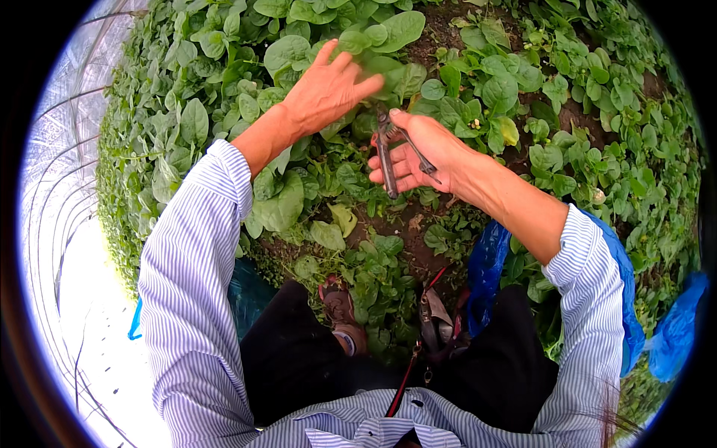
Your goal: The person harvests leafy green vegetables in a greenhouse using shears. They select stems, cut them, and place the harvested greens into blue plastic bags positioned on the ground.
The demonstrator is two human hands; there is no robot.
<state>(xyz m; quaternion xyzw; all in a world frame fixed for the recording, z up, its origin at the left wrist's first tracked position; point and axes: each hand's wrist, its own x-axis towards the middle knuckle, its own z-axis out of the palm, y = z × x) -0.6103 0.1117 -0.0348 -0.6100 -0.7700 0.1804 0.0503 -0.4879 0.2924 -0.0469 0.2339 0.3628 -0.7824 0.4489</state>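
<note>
My right hand [428, 147] holds a pair of worn pruning shears [386, 159], palm turned up, with the thumb by the pivot. A spring sits between the two handles, which are spread apart; the blades point away from me and partly blend into the foliage. My left hand [330, 84], back upward, reaches into broad green leaves [400, 31] just ahead of the shears. Its thumb and forefinger are apart. Leaves beside those fingers are blurred, and whether a stem is pinched there cannot be made out.
Leafy plants [190, 123] grow thickly on both sides, with brown soil [420, 241] showing between. Blue plastic [487, 274] lies by my right leg, more blue plastic [675, 330] farther right. A bag [440, 319] on a red strap hangs between my knees. Hoops carry plastic sheeting [67, 112] at left.
</note>
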